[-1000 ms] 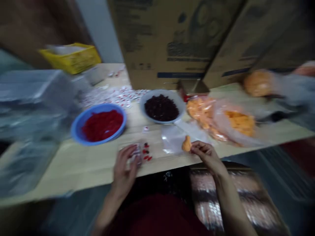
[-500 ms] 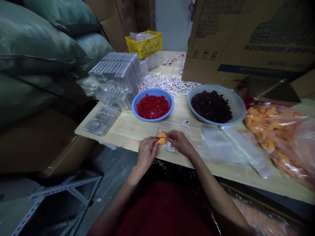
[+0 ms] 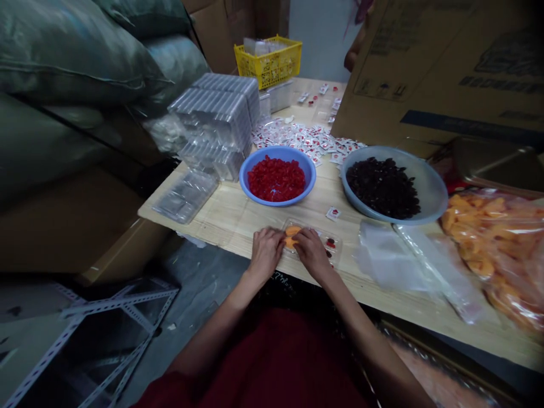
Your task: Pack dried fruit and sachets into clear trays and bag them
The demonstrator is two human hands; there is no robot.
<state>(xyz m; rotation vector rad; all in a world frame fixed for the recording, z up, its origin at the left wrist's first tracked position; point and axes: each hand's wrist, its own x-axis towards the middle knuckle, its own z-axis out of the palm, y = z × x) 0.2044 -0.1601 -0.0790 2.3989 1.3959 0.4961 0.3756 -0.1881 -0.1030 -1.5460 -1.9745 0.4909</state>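
Observation:
My left hand (image 3: pixel 266 251) and my right hand (image 3: pixel 311 253) meet at the table's near edge, fingers curled around an orange dried-fruit piece (image 3: pixel 291 236). They press it into a small clear plastic tray (image 3: pixel 334 247) that also holds a few red and dark bits. Beyond the hands stand a blue bowl of red pieces (image 3: pixel 277 176) and a grey bowl of dark dried fruit (image 3: pixel 391 185).
A stack of clear plastic trays (image 3: pixel 221 122) stands at the left, with a yellow basket (image 3: pixel 268 61) behind it. Small red-and-white sachets (image 3: pixel 308 139) lie scattered. Clear bags (image 3: pixel 399 260) and a bag of orange fruit (image 3: pixel 495 238) lie at the right. Large cardboard boxes (image 3: pixel 450 68) line the back.
The camera swung from the right to the left side of the table. My right hand carried the orange piece to the small tray, and both hands now close on it there.

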